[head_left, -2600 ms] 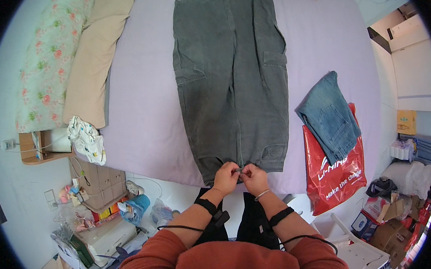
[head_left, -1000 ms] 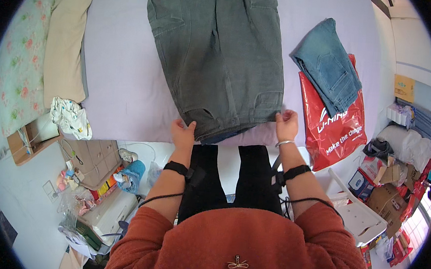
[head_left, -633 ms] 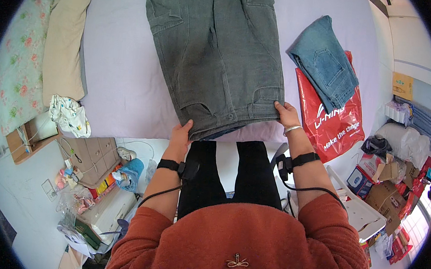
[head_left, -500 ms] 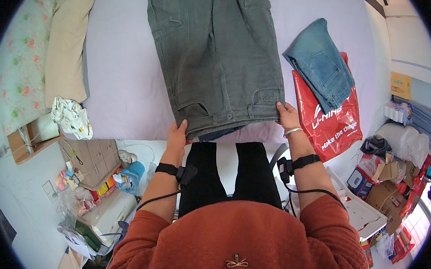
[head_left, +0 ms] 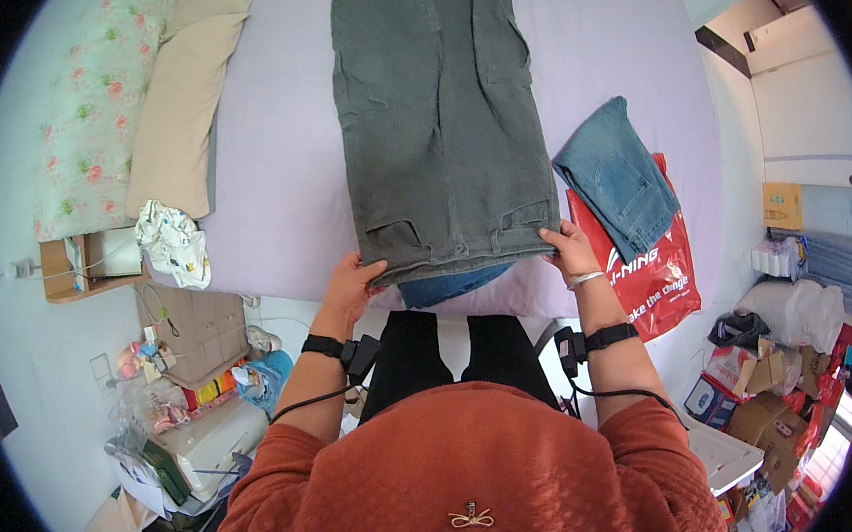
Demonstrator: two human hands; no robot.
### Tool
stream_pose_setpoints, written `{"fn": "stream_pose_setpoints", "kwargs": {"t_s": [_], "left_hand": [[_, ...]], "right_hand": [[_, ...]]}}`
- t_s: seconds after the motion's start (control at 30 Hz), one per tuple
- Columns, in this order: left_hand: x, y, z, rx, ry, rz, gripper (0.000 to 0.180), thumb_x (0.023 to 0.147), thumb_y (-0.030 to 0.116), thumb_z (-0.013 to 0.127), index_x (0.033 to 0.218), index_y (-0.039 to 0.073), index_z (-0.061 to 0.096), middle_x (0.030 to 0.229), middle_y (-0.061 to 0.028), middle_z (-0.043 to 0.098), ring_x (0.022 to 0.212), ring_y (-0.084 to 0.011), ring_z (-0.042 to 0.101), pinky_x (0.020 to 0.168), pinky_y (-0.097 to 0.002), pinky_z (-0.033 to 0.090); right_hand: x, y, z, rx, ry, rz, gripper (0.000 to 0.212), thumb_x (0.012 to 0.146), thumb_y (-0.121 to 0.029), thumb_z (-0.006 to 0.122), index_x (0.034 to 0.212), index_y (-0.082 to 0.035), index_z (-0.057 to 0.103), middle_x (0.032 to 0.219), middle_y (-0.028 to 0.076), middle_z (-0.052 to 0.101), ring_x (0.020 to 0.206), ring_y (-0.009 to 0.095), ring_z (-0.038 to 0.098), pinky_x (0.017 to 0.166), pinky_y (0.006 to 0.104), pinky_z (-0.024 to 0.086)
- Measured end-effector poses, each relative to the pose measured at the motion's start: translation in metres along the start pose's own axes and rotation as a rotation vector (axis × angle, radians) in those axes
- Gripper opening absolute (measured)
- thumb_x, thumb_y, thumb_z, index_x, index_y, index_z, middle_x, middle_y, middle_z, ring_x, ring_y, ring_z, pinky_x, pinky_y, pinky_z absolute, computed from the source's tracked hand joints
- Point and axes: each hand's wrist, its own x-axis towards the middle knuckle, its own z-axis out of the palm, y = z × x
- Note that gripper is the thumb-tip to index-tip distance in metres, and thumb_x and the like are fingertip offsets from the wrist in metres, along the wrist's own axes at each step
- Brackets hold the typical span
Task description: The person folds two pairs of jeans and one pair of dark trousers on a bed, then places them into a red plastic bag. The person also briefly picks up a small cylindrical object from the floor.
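Note:
Dark grey-green cargo trousers point(head_left: 436, 128) lie spread on the bed, waistband toward me and legs stretching away. My left hand point(head_left: 354, 283) grips the waistband's left corner, thumb on top. At the right corner, my right hand point(head_left: 570, 250) pinches the waistband the same way. Part of a blue denim garment point(head_left: 452, 286) shows from under the waistband, at the bed's near edge; the rest of it is hidden. To the right lies a folded pair of blue jeans point(head_left: 617, 186), partly over a red plastic bag point(head_left: 669, 298).
The bed point(head_left: 276, 157) has a lilac sheet. Beige pillows point(head_left: 181, 120) and a floral cushion point(head_left: 99, 134) line its left side, with a white patterned cloth point(head_left: 173, 241) near the corner. Cardboard boxes point(head_left: 766, 420) and bags crowd the floor at right. A white tray-like surface point(head_left: 724, 455) stands close by.
More of the trouser legs and of the blue denim under the waistband now shows. The whole view has shifted, with the bed lower in it. Both hands keep hold of the waistband corners.

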Motion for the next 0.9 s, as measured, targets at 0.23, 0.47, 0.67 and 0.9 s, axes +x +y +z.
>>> {"fn": "stream_pose_setpoints", "kwargs": {"t_s": [0.23, 0.47, 0.67, 0.9], "left_hand": [[-0.007, 0.030, 0.021, 0.141, -0.046, -0.023, 0.029, 0.085, 0.005, 0.067, 0.114, 0.003, 0.062, 0.102, -0.0072, 0.069, 0.088, -0.0169, 0.065, 0.075, -0.0314, 0.053], [-0.013, 0.054, 0.100, 0.042, -0.230, 0.333, 0.031, 0.083, -0.002, 0.060, 0.113, 0.001, 0.063, 0.104, -0.0062, 0.068, 0.091, -0.0143, 0.064, 0.080, -0.0263, 0.049], [-0.011, 0.064, 0.078, -0.090, -0.334, 0.237, 0.030, 0.083, 0.002, 0.060, 0.112, 0.003, 0.062, 0.104, -0.0045, 0.066, 0.093, -0.0136, 0.063, 0.079, -0.0252, 0.049], [-0.022, 0.069, 0.085, -0.290, -0.190, 0.087, 0.033, 0.086, 0.012, 0.065, 0.118, 0.008, 0.057, 0.102, -0.0037, 0.065, 0.095, -0.0150, 0.063, 0.079, -0.0270, 0.050]], "right_hand": [[-0.010, -0.037, 0.052, -0.434, 0.090, -0.385, 0.049, 0.077, -0.011, 0.065, 0.125, -0.001, 0.060, 0.085, 0.015, 0.071, 0.073, 0.024, 0.068, 0.069, 0.0343, 0.055], [-0.042, -0.077, 0.183, -0.861, -0.222, -0.710, 0.055, 0.076, -0.015, 0.063, 0.126, 0.007, 0.057, 0.116, 0.028, 0.063, 0.106, 0.039, 0.062, 0.092, 0.0420, 0.050], [-0.040, -0.084, 0.194, -0.618, -0.443, -0.467, 0.055, 0.081, -0.012, 0.061, 0.131, 0.008, 0.053, 0.098, 0.018, 0.064, 0.089, 0.026, 0.062, 0.080, 0.0333, 0.049], [-0.035, -0.067, 0.194, -0.102, -0.649, -0.147, 0.058, 0.088, -0.005, 0.054, 0.142, 0.009, 0.041, 0.099, 0.008, 0.063, 0.090, 0.016, 0.059, 0.078, 0.0274, 0.048]]}}
